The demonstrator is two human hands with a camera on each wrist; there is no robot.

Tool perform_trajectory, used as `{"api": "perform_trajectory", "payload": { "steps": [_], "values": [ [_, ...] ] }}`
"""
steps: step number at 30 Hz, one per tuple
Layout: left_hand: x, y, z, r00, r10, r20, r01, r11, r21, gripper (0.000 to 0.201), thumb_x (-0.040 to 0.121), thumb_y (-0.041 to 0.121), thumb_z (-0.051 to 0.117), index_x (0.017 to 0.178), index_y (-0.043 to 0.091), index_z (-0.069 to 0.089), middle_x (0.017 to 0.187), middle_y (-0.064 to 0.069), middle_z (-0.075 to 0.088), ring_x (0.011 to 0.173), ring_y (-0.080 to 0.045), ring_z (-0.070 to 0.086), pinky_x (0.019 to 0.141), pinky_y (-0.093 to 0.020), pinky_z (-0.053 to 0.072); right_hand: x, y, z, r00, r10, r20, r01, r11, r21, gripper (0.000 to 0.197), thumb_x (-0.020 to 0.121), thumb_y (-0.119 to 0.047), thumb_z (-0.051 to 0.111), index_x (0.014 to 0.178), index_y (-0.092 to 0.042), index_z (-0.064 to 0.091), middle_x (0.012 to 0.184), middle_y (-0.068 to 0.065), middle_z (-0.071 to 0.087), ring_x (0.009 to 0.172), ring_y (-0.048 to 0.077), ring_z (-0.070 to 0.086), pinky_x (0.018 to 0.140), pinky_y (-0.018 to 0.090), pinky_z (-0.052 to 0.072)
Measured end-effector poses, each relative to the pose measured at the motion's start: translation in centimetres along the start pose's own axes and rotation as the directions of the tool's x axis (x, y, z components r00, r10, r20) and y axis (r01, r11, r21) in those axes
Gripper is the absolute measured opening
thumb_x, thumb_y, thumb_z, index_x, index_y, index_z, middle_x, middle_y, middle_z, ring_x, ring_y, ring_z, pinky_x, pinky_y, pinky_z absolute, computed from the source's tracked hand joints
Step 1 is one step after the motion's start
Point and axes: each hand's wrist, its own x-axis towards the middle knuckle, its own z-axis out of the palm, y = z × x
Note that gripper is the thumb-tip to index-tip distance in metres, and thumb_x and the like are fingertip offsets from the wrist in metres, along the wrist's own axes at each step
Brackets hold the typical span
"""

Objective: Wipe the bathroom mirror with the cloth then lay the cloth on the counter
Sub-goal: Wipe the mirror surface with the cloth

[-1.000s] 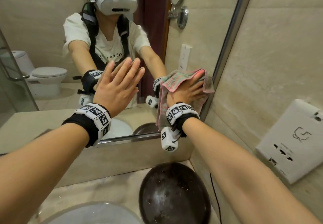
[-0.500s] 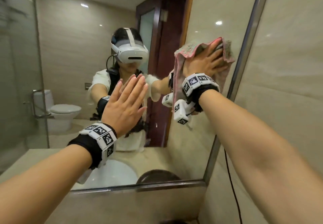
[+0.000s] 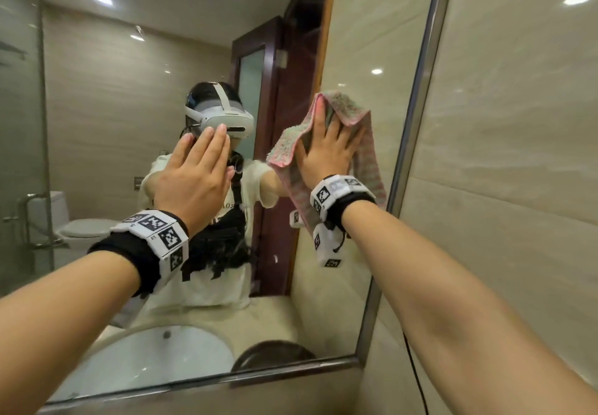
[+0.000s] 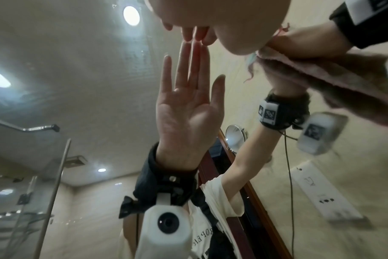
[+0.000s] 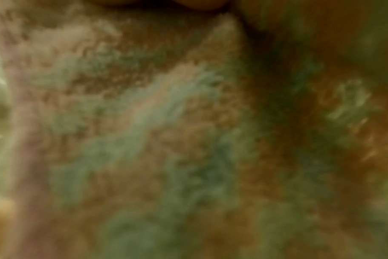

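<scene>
The pink and green cloth [image 3: 291,143] is spread on the mirror [image 3: 129,91] near its right frame. My right hand [image 3: 326,152] presses it flat against the glass with straight, spread fingers; the cloth's top edge folds over the fingertips. My left hand [image 3: 194,172] lies flat on the glass to the left, fingers straight and together. In the left wrist view the left hand's [image 4: 219,21] fingertips [image 4: 195,35] meet their reflection, and the cloth [image 4: 321,78] shows at the right. The blurred cloth [image 5: 144,122] fills the right wrist view.
The mirror's metal frame [image 3: 417,123] runs down the right, with tiled wall [image 3: 517,155] beyond it. A black cable [image 3: 417,379] hangs by the lower corner. Reflected in the glass are a white sink [image 3: 145,359] and a dark round bowl [image 3: 271,353] on the counter.
My right hand has carried the cloth up the mirror from near its bottom edge, then a little left. The view has tilted up. The left hand stays flat on the glass.
</scene>
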Motion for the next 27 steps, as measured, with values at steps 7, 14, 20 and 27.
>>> {"api": "perform_trajectory", "payload": {
  "steps": [7, 14, 20, 27],
  "values": [
    [0.3, -0.7, 0.5, 0.992, 0.09, -0.086, -0.083, 0.993, 0.085, 0.045, 0.092, 0.014, 0.052, 0.132, -0.005, 0.048, 0.14, -0.02, 0.047, 0.126, -0.034, 0.05, 0.106, -0.049, 0.037, 9.2, 0.4, -4.7, 0.992, 0.119, 0.027, -0.121, 0.988, 0.091, 0.076, 0.093, -0.057, 0.029, 0.151, -0.024, -0.007, 0.159, 0.009, 0.005, 0.144, 0.038, 0.007, 0.114, 0.061, 0.007],
    [0.4, -0.7, 0.5, 0.995, 0.086, -0.048, -0.08, 0.99, 0.112, 0.046, 0.087, 0.011, 0.057, 0.13, -0.004, 0.051, 0.139, -0.018, 0.05, 0.125, -0.032, 0.052, 0.104, -0.045, 0.037, 10.8, 0.8, -5.5, 0.989, 0.146, 0.032, -0.149, 0.982, 0.115, 0.076, 0.093, -0.058, 0.03, 0.15, -0.027, -0.009, 0.159, 0.008, 0.006, 0.144, 0.037, 0.006, 0.114, 0.059, 0.01],
    [0.0, -1.2, -0.4, 0.996, 0.077, 0.045, -0.078, 0.997, 0.014, 0.051, 0.091, 0.011, 0.053, 0.139, 0.0, 0.04, 0.146, -0.016, 0.041, 0.132, -0.029, 0.044, 0.11, -0.042, 0.029, 4.0, 0.3, -2.6, 0.997, 0.035, 0.063, -0.036, 0.999, 0.009, 0.075, 0.093, -0.053, 0.03, 0.151, -0.023, -0.007, 0.158, 0.013, 0.009, 0.143, 0.04, 0.007, 0.114, 0.062, 0.003],
    [-4.9, -2.8, -2.9, 0.99, 0.084, 0.11, -0.087, 0.996, 0.02, 0.051, 0.094, 0.013, 0.048, 0.142, 0.002, 0.037, 0.148, -0.014, 0.038, 0.137, -0.028, 0.037, 0.116, -0.038, 0.016, -7.8, -2.5, 1.0, 0.932, -0.214, 0.291, 0.203, 0.977, 0.07, 0.074, 0.095, -0.056, 0.027, 0.148, -0.026, -0.015, 0.158, 0.009, -0.012, 0.143, 0.039, -0.014, 0.11, 0.065, -0.012]
  ]
}}
